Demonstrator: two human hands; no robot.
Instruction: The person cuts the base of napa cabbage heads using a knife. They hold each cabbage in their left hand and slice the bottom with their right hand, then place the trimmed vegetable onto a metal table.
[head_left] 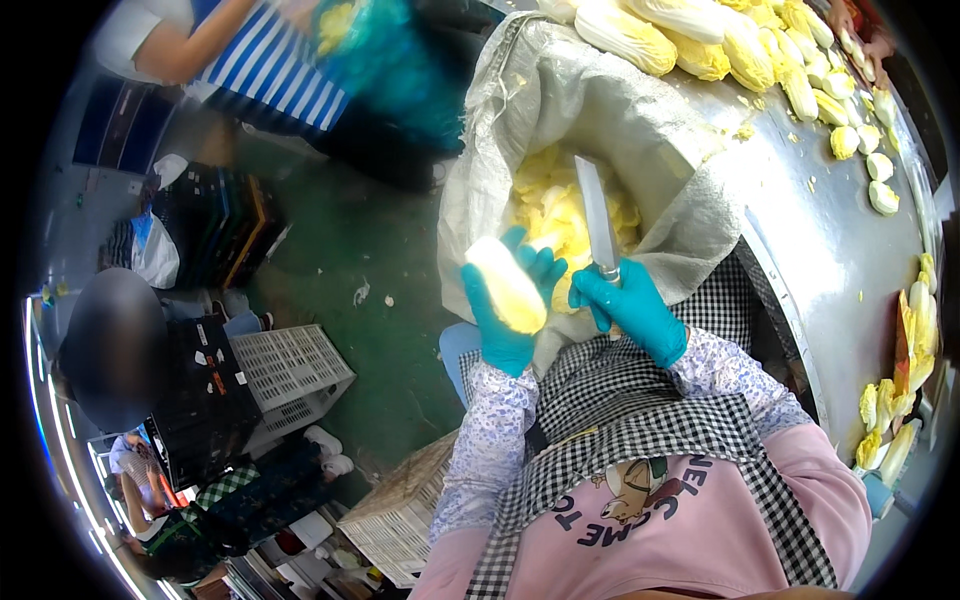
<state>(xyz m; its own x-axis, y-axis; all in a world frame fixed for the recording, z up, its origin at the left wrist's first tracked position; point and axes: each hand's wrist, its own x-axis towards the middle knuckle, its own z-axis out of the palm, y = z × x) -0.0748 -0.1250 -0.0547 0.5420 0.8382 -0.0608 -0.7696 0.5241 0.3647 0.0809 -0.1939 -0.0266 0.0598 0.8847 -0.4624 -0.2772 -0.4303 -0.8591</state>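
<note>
My left hand (502, 335), in a teal glove, cradles a small trimmed napa cabbage (507, 287), white at one end and yellow at the other. To its right my right hand (635, 310), gloved the same way, is closed around the handle of a knife (597, 215). The broad blade points up and away from me, apart from the cabbage. Both hands are over the near edge of a large white woven sack (500, 115), whose mouth gapes open. Loose yellow cabbage leaves (552, 205) lie inside it.
A metal table (790, 190) curves along the right, with napa cabbages (690, 50) heaped at its far end and more pieces (905, 350) along its right edge. A co-worker in a striped apron (280, 65) stands far left. Crates (290, 375) stand on the green floor (390, 340).
</note>
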